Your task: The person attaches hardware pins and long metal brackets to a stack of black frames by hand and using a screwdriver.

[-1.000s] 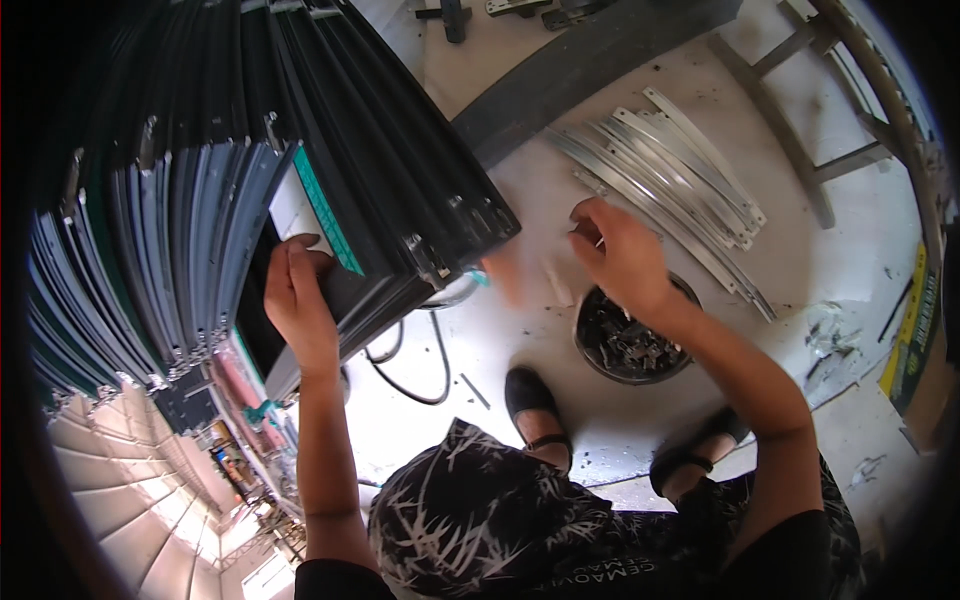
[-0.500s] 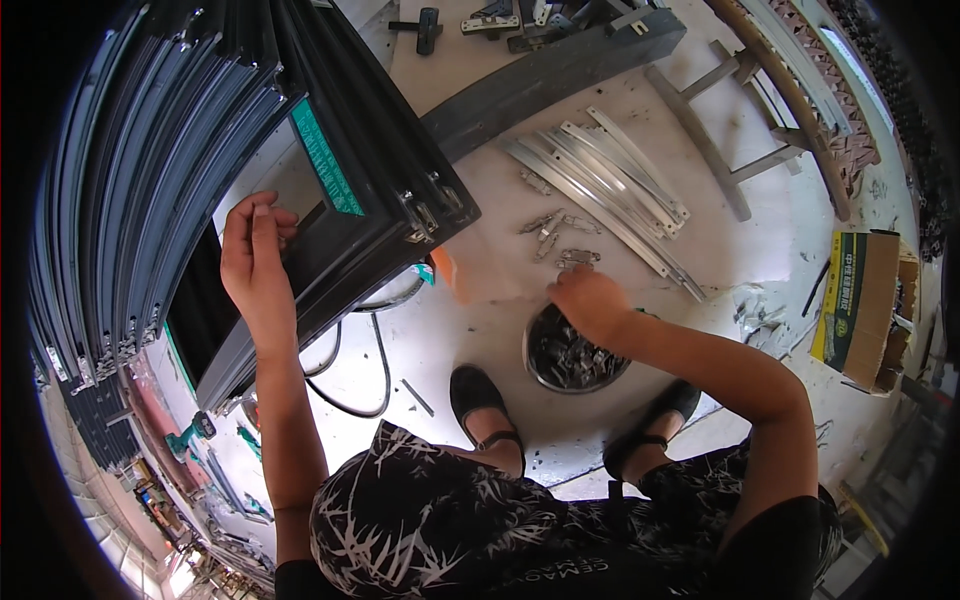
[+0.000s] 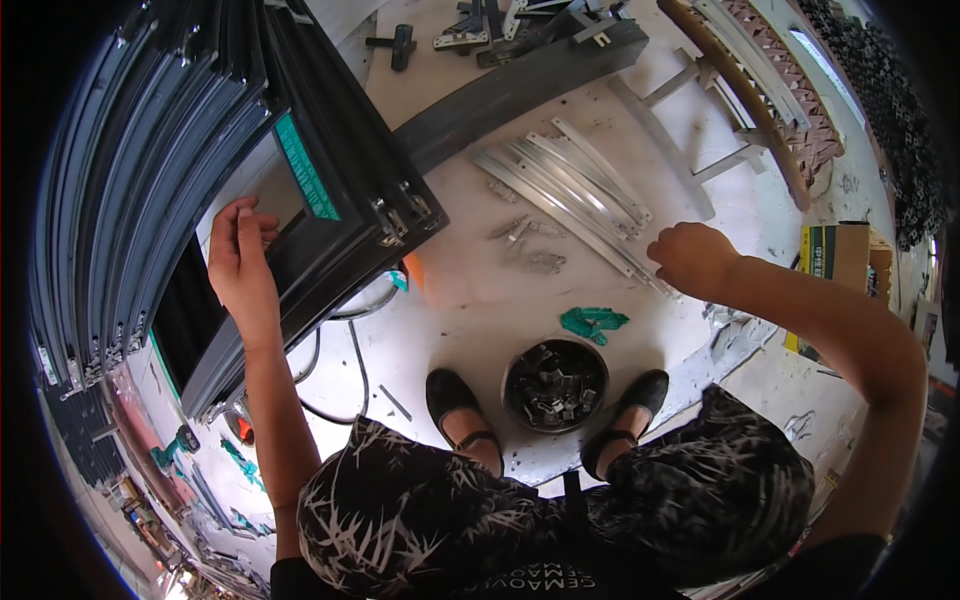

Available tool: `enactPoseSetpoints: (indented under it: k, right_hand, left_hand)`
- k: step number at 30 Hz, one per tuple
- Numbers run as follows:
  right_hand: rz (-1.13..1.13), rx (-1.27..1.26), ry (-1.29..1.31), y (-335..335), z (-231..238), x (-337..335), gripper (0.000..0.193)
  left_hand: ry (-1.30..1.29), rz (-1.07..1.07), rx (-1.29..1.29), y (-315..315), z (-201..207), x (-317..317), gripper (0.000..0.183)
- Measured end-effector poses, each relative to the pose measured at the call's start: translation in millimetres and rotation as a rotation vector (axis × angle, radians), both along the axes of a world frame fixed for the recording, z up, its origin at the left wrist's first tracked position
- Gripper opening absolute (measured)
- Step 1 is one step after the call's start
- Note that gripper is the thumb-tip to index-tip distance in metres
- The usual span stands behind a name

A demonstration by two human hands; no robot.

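My left hand (image 3: 243, 255) is at the inner side of a black metal frame (image 3: 345, 250), its fingers bent and closed about the frame's edge. A green label (image 3: 306, 165) is on this frame, and metal fittings (image 3: 392, 222) sit at its corner. My right hand (image 3: 698, 262) is closed, knuckles up, at the near right end of several silver metal strips (image 3: 575, 190). Whatever its fingers hold is hidden. Small metal fittings (image 3: 528, 232) lie left of the strips. Between my feet stands a round dark bowl (image 3: 510, 385) with small metal pieces (image 3: 558, 392) in it.
More dark frames (image 3: 150, 200) stand stacked at the left. A long dark bar (image 3: 520, 95) crosses behind the strips. A crumpled green scrap (image 3: 594, 323) lies behind the bowl. At the right are a cardboard box (image 3: 850, 255) and a rack (image 3: 740, 100). A cable (image 3: 360, 370) loops near the frame.
My right hand has moved right, from the small fittings beside the bowl to the strips' end. The bowl and green scrap are now uncovered. My left hand stays at the frame; the view has shifted slightly.
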State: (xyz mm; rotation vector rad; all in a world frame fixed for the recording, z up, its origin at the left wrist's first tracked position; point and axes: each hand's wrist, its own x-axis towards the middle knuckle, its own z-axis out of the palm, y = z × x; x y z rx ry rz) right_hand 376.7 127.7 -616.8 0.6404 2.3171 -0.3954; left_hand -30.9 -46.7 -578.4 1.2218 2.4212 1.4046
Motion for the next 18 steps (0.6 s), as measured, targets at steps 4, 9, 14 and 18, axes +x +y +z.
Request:
enactPoseSetpoints:
  k: [4,9,14,18]
  right_hand:
    - [-0.206,-0.017,0.152,7,-33,1,0.021]
    - [-0.318,0.082,0.174,-15,-102,-5,0.041]
    - [-0.348,0.227,0.305,-37,-124,-13,0.045]
    - [-0.470,0.055,0.372,-43,-135,-1,0.032]
  left_hand:
    - [0.040,0.033,-0.061,-7,1,-5,0.021]
    - [0.033,0.026,-0.066,-2,-2,-6,0.021]
    - [-0.093,0.113,0.131,-5,6,4,0.021]
    - [0.071,-0.111,0.166,2,48,71,0.018]
